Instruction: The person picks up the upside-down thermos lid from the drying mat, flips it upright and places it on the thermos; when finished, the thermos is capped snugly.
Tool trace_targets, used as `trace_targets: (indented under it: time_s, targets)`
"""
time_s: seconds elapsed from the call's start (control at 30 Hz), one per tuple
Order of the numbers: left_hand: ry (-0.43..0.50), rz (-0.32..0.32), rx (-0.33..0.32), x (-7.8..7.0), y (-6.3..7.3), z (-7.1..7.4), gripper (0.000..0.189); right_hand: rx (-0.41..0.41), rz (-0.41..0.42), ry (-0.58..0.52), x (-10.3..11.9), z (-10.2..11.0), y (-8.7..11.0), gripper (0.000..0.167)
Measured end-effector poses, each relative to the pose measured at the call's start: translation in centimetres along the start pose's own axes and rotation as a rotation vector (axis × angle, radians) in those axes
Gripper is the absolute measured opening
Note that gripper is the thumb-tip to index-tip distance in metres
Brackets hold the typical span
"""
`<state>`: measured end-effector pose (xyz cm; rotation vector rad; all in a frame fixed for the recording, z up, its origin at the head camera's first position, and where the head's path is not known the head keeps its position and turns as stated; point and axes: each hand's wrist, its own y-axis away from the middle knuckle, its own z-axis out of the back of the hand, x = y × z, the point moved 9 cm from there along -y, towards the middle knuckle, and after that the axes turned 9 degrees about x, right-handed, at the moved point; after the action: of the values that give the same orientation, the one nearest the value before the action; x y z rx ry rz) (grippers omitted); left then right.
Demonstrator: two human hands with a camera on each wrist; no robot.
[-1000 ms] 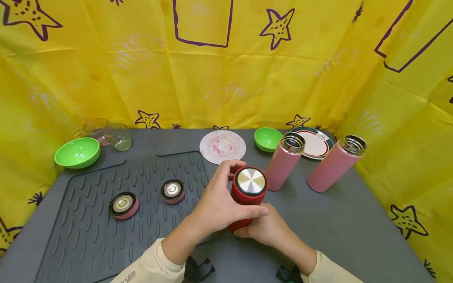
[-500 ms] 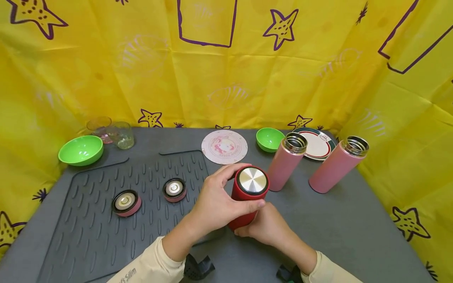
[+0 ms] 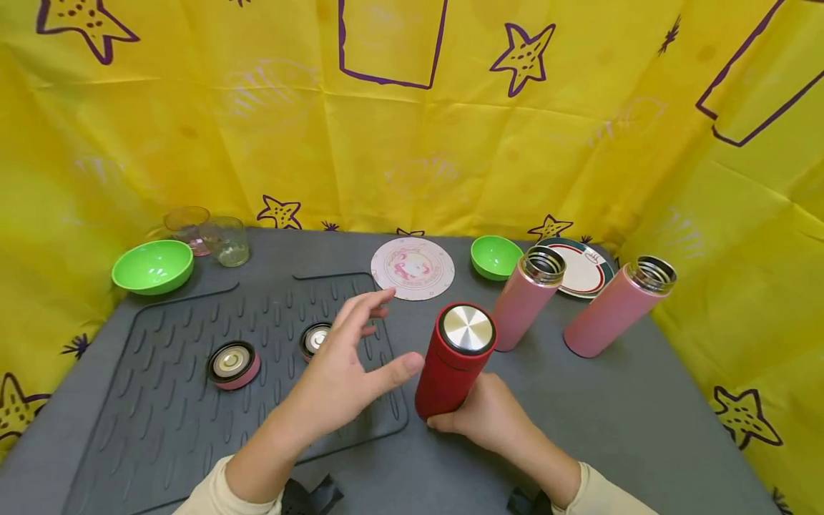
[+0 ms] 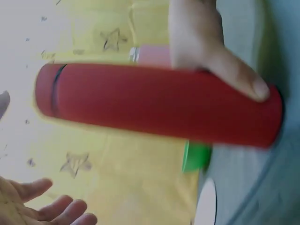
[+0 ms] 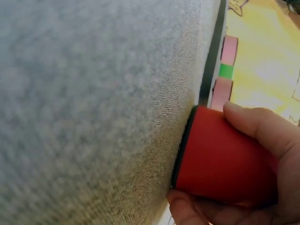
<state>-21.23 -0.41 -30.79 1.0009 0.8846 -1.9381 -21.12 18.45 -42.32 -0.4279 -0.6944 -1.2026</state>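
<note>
A red thermos (image 3: 444,383) with a silver-topped cap stands upright on the grey table in the head view. My right hand (image 3: 492,415) grips it low down, the thumb along its near side. Left of the thermos, my left hand (image 3: 341,375) hovers apart from it, fingers spread and holding nothing. The left wrist view has the whole thermos (image 4: 159,105), its cap seam a dark line, and the left hand's loose fingers. Close up in the right wrist view, fingers and thumb wrap the thermos base (image 5: 225,159). My left hand partly hides one pink lid (image 3: 314,339).
Two uncapped pink thermoses (image 3: 523,297) (image 3: 611,315) stand to the right. Another pink lid (image 3: 234,365) lies upside down on the black mat (image 3: 161,429). Behind are green bowls (image 3: 153,266) (image 3: 496,257), glasses (image 3: 225,242), a round pink mat (image 3: 412,269) and plates (image 3: 582,268).
My left hand has let go of the red thermos's upper end and moved left, its fingers spreading. The right hand keeps its grip low on the thermos.
</note>
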Motion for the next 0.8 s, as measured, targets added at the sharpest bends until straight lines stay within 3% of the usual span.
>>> trace_targets:
  time_s: [0.2, 0.43, 0.57, 0.8]
  targets:
    - [-0.115, 0.079, -0.021, 2.4, 3.9, 4.1, 0.043, -0.025, -0.059, 0.003, -0.9, 1.0, -1.5, 0.046]
    - [-0.261, 0.241, -0.007, 5.1, 7.8, 8.0, 0.038, -0.011, -0.1, 0.009, -1.0, 1.6, -4.9, 0.049]
    - [-0.31, 0.268, -0.024, 6.9, 8.6, 10.2, 0.039, -0.023, -0.118, 0.021, -1.1, 1.8, -7.3, 0.051]
    - [-0.436, 0.415, -0.014, 11.2, 9.2, 13.4, 0.058, -0.054, -0.139, 0.048, -1.3, 2.3, -10.0, 0.054]
